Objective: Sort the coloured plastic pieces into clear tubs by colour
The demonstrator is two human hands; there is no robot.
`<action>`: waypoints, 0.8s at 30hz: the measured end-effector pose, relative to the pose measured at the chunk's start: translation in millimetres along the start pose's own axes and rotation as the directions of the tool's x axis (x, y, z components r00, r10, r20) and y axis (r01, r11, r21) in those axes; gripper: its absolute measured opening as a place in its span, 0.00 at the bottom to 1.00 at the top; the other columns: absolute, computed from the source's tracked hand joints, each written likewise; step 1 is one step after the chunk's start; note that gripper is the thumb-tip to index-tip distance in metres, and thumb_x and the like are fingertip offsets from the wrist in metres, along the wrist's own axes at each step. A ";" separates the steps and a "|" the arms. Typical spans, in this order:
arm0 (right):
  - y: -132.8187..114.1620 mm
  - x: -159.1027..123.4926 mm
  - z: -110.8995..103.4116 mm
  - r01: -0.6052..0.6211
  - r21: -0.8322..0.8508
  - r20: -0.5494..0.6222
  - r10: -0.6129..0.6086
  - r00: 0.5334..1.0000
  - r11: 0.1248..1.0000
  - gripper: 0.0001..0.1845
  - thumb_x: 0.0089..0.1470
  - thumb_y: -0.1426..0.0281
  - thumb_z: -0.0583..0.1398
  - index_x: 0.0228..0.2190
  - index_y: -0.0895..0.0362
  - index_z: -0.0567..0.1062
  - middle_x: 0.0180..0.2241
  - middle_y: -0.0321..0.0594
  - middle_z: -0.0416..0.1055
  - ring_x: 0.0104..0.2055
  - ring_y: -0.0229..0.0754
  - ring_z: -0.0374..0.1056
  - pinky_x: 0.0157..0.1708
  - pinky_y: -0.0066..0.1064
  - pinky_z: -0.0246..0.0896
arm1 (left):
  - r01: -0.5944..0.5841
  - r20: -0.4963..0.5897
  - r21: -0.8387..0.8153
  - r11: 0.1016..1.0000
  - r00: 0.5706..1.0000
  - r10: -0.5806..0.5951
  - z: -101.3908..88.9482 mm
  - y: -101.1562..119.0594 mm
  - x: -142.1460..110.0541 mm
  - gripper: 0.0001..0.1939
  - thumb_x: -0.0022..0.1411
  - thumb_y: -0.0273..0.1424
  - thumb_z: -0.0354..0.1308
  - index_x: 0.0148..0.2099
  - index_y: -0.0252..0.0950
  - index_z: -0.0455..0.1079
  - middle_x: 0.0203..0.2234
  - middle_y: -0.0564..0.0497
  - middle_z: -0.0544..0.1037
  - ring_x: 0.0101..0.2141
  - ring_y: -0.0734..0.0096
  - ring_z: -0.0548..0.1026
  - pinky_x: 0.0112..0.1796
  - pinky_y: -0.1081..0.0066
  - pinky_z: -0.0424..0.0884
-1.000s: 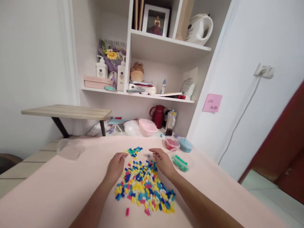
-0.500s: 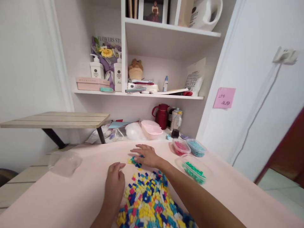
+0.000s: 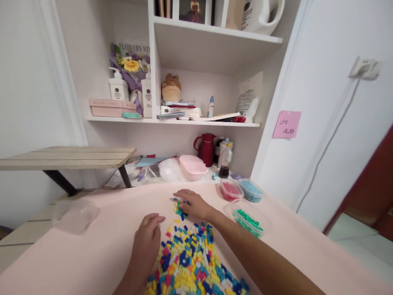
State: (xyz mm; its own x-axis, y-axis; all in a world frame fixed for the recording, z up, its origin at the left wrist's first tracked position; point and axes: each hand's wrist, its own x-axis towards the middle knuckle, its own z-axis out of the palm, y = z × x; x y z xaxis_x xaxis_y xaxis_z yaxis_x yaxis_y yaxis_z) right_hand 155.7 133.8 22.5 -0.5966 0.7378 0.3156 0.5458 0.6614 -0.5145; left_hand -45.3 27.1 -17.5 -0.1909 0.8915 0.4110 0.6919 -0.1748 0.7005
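Note:
A large spread of small plastic building bricks [image 3: 187, 262] in yellow, blue, teal, white and red covers the near middle of the pink tabletop [image 3: 101, 254]. My right hand [image 3: 195, 205] reaches over a small cluster of bricks [image 3: 177, 209] beyond the spread, fingers extended and touching or just above it. Part of that cluster is hidden beneath the fingers. To the left of the spread, my left hand [image 3: 149, 231] rests on its side, fingers loosely bent and the thumb apart, with nothing seen in it.
Tubs of green bricks [image 3: 247, 221], red bricks [image 3: 231, 190] and light blue bricks [image 3: 251, 190] stand at right. A clear plastic container [image 3: 75, 215] lies at left. Behind are a pink bowl [image 3: 193, 167], a red jug [image 3: 206, 149] and a bottle [image 3: 226, 162]. A raised wooden stand [image 3: 67, 157] sits far left.
My right hand has shifted slightly right, and the small cluster under it now lies more spread out. The left hand has barely moved. The whole view has shifted a little.

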 end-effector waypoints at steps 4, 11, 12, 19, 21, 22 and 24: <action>7.1 -27.2 -4.4 -0.202 -0.066 -0.158 0.189 0.969 0.977 0.27 0.58 0.75 0.53 0.58 0.52 0.69 0.59 0.44 0.65 0.58 0.44 0.64 0.58 0.37 0.57 | -0.032 0.087 0.124 0.992 0.996 0.021 0.3 5.6 -2.0 0.22 0.63 0.30 0.45 0.50 0.43 0.77 0.54 0.46 0.75 0.56 0.57 0.71 0.57 0.52 0.65; 5.5 -69.3 -4.6 -0.358 -0.171 -0.161 0.332 0.929 0.918 0.18 0.60 0.71 0.53 0.48 0.52 0.77 0.48 0.46 0.73 0.52 0.51 0.65 0.52 0.41 0.57 | -0.159 0.299 0.379 0.912 0.953 0.042 -0.6 25.1 -7.7 0.26 0.66 0.29 0.42 0.63 0.50 0.66 0.65 0.53 0.65 0.64 0.61 0.61 0.59 0.51 0.57; 2.4 -71.3 -4.7 -0.356 -0.182 -0.152 0.332 0.931 0.917 0.18 0.59 0.70 0.54 0.47 0.51 0.77 0.48 0.45 0.73 0.52 0.51 0.64 0.51 0.42 0.56 | -0.181 0.324 0.403 0.897 0.945 0.045 -0.2 26.7 -8.4 0.27 0.67 0.28 0.42 0.64 0.51 0.65 0.65 0.54 0.64 0.65 0.61 0.59 0.60 0.51 0.57; -13.0 -72.2 -2.1 -0.243 -0.107 -0.056 0.238 0.970 0.964 0.14 0.62 0.67 0.55 0.44 0.48 0.79 0.45 0.40 0.74 0.50 0.48 0.65 0.50 0.38 0.53 | -0.258 0.418 0.418 0.871 0.906 0.068 0.8 27.4 -9.4 0.27 0.68 0.31 0.41 0.66 0.52 0.60 0.65 0.56 0.64 0.66 0.62 0.58 0.61 0.50 0.54; -14.2 -73.0 -1.0 -0.241 -0.083 -0.069 0.236 0.969 0.967 0.15 0.63 0.67 0.54 0.46 0.47 0.78 0.43 0.40 0.74 0.49 0.46 0.65 0.50 0.37 0.53 | -0.249 0.412 0.425 0.870 0.909 0.059 0.4 27.6 -9.5 0.27 0.67 0.30 0.41 0.65 0.51 0.62 0.64 0.55 0.65 0.65 0.63 0.60 0.61 0.50 0.54; -14.8 -73.6 -0.5 -0.237 -0.094 -0.073 0.230 0.970 0.967 0.16 0.63 0.66 0.54 0.48 0.46 0.77 0.43 0.40 0.73 0.49 0.46 0.65 0.49 0.37 0.53 | -0.246 0.407 0.426 0.871 0.911 0.058 0.2 27.8 -9.6 0.26 0.67 0.30 0.41 0.64 0.51 0.63 0.64 0.54 0.66 0.65 0.63 0.61 0.61 0.50 0.54; -16.5 -74.6 0.4 -0.216 -0.156 -0.067 0.208 0.976 0.964 0.19 0.64 0.64 0.54 0.54 0.43 0.73 0.44 0.41 0.71 0.50 0.48 0.64 0.49 0.39 0.52 | -0.247 0.406 0.421 0.873 0.912 0.062 0.1 28.1 -9.7 0.26 0.67 0.30 0.41 0.63 0.50 0.65 0.64 0.53 0.66 0.64 0.63 0.61 0.61 0.50 0.55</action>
State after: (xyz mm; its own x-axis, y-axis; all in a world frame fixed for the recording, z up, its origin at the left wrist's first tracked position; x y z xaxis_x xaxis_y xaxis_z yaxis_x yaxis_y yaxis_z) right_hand 191.0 67.8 7.1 -0.4291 0.8665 0.2548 0.7467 0.4991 -0.4396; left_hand -23.9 13.5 -1.8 0.1516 0.9716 0.1819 0.9443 -0.1967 0.2640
